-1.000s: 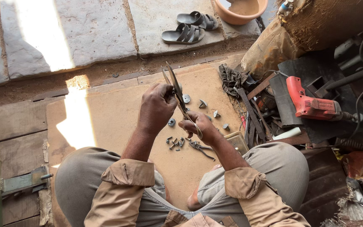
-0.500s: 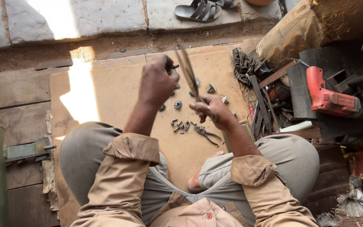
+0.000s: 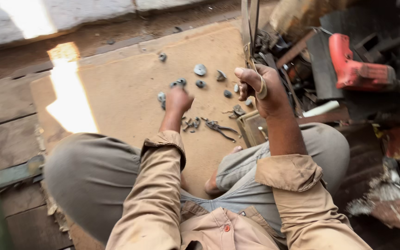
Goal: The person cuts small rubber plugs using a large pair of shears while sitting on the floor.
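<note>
On a brown board (image 3: 130, 92) laid over the floor, a person is seated cross-legged, and both hands are seen from above. The right hand (image 3: 262, 90) is raised at the board's right edge, and its fingers are closed around the lower end of a long, flat metal tool (image 3: 251, 32), which is held upright and runs out of the top of the picture. A thin loop of the tool is seen across the knuckles. The left hand (image 3: 178, 99) is lowered to the middle of the board with the fingers curled downward among small round metal parts (image 3: 200, 70); whether a part is pinched cannot be told. Further parts are scattered above and to the right of this hand, well apart from one another. A pair of pliers (image 3: 221, 128) is lying on the board just below and between the hands, beside a small heap of bits. A red power drill (image 3: 355, 69) is lying on dark scrap to the right, well apart from both hands. A bright sun patch (image 3: 68, 92) is noted on the board's left side.
</note>
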